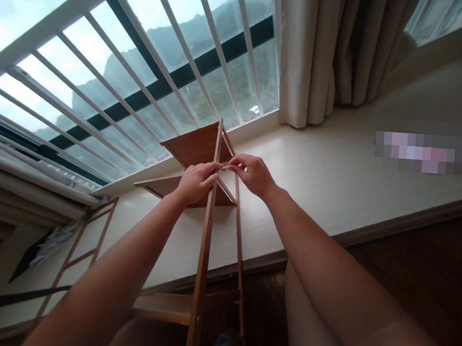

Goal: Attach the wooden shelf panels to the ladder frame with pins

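Observation:
A wooden shelf rack (206,234) lies tilted on a pale platform by the window, its long rails running toward me. Two brown shelf boards (193,145) stick out near its far end. My left hand (195,181) is curled over the near rail where the lower board meets it. My right hand (252,173) pinches a small pale thing, too small to name, at the same joint. The fingertips of both hands almost touch.
A second ladder-like wooden frame (85,247) lies on the platform (333,175) at the left, beside crumpled paper (54,242). White window bars (151,72) rise behind, beige curtains (326,53) hang at the right. My bare knee (311,326) is below.

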### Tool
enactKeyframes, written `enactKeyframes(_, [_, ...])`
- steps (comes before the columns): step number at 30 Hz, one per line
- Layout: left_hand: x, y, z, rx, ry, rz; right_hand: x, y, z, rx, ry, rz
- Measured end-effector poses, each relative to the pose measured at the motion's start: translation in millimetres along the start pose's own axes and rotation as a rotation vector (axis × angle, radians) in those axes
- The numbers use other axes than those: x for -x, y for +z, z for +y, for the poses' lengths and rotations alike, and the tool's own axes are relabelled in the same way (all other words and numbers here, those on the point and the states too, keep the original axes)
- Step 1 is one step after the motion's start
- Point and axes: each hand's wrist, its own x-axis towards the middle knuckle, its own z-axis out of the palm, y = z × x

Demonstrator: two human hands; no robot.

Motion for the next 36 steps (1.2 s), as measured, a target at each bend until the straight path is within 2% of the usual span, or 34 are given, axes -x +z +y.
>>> enactKeyframes(6, [0.7, 1.8, -2.8, -0.012, 0.001, 0.001, 1.0, 2.7, -3.7, -0.071, 0.165, -0.021])
enactKeyframes(9, [0.8, 2.6, -4.1, -0.011, 0.010, 0.008, 1.8, 3.3, -5.7, -0.099, 0.192, -0.025])
enactKeyframes(17, [-0.4, 2.2, -4.3, 0.009, 0.023, 0.014, 1.1, -0.3, -4.9, -0.067, 0.135, 0.031])
enactKeyframes(36, [0.3, 2.3, -2.8, 0.006, 0.018, 0.010, 0.2, 1.0, 4.0, 0.043, -0.045, -0.004])
